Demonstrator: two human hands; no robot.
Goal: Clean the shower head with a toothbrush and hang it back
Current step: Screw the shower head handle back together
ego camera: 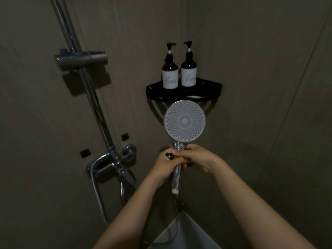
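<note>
Shower head (185,120) handle is grasped by my left hand (166,162) and right hand (195,157); scrubbing step, I think; next, hanging on the bracket (81,59).

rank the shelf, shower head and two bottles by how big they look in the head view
1. shelf, widest span
2. shower head, close behind; nearer the camera, so unsure
3. left bottle and right bottle: alike, not ranked

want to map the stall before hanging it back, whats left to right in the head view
holder → tap → left hand → right hand; shower head overlaps both hands that grip it, so left out
</note>
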